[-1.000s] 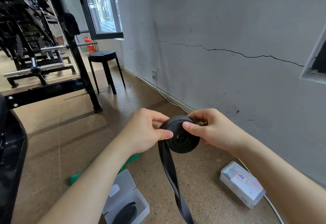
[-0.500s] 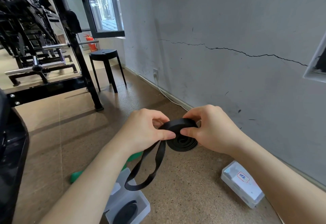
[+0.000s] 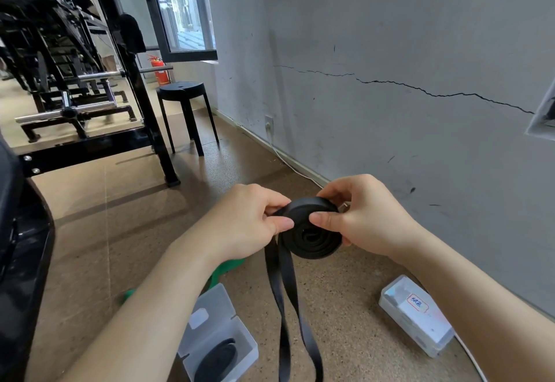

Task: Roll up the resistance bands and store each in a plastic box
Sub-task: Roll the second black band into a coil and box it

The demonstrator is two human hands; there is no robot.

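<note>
A black resistance band [image 3: 312, 233] is partly wound into a flat coil held in the air between both hands. My right hand [image 3: 369, 216] grips the coil, thumb on its near face and fingers behind. My left hand [image 3: 249, 222] pinches the band where it leaves the coil. The loose end hangs down as a long loop toward the floor. On the floor below, an open clear plastic box [image 3: 240, 339] holds another rolled black band [image 3: 217, 360]. A shut plastic box [image 3: 417, 315] with a red-framed label lies at the right.
A green band [image 3: 225, 270] lies on the floor, mostly hidden under my left arm. The grey cracked wall [image 3: 390, 81] runs along the right, with a white cable at its foot. A black stool [image 3: 183, 105] and a black weight rack [image 3: 90, 96] stand behind.
The coil has turned and tilted between my hands. The hanging loose end swung up to the left half a second ago and now drops straight down again.
</note>
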